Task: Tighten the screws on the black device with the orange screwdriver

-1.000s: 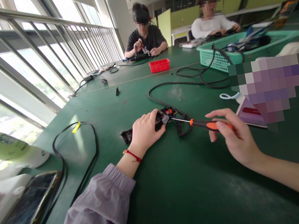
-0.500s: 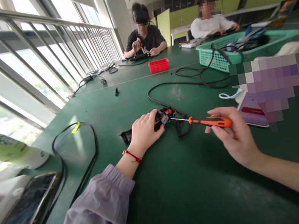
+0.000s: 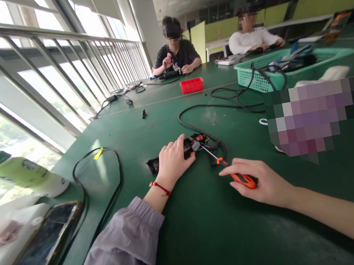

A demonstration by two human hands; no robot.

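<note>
Around the black device [image 3: 195, 144], lying mid-tabletop [image 3: 196, 239], a black cable [image 3: 200, 106] is looping toward one o'clock, a red tray [image 3: 192, 86] is sitting at twelve, a green basket [image 3: 254, 78] at two, a phone [image 3: 37, 262] at eight. The left hand [image 3: 175, 158] is reaching from between seven and eight, fingers curling over the device; the right hand [image 3: 262, 179], from four, is pinching a screwdriver [image 3: 244, 180] in its fingers, shaft pointing toward eleven. The tabletop's edge is running beside the railing [image 3: 97, 69] at ten, its green surface stretching toward six

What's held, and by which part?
Right hand: orange-and-black screwdriver, by its handle. Left hand: long black plastic housing, around its middle.
</note>
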